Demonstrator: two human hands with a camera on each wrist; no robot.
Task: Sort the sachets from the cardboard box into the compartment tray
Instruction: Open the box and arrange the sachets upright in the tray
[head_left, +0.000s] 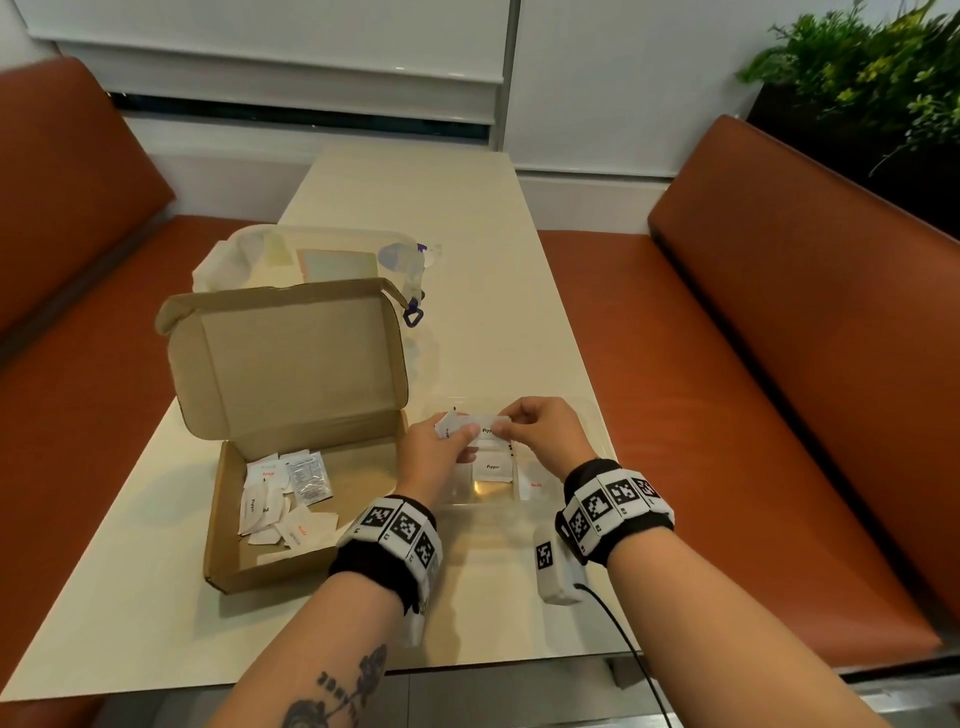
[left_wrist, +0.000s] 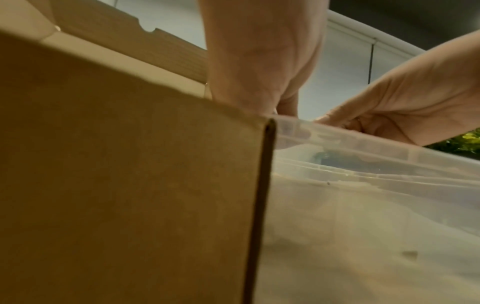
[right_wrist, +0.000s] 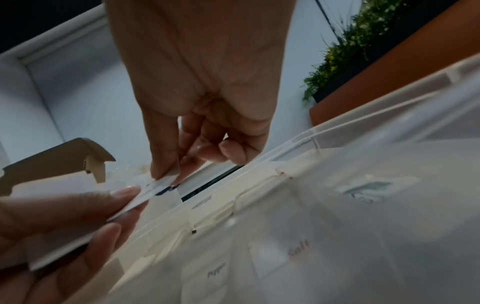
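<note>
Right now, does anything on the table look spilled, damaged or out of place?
Nothing stands out. The loose sachets lie jumbled but inside the cardboard box, and both hands hold a pepper sachet over the compartment tray.

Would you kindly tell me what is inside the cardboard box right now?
Loose white sachets and one silver sachet lie heaped at the box's left end. The left hand and wrist cover its right end.

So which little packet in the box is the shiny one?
Look in the open cardboard box on the table's left. In the pile of sachets, the silver sachet lies at the far right edge. Its neighbours are plain white paper; it alone is shiny with small black print.
</note>
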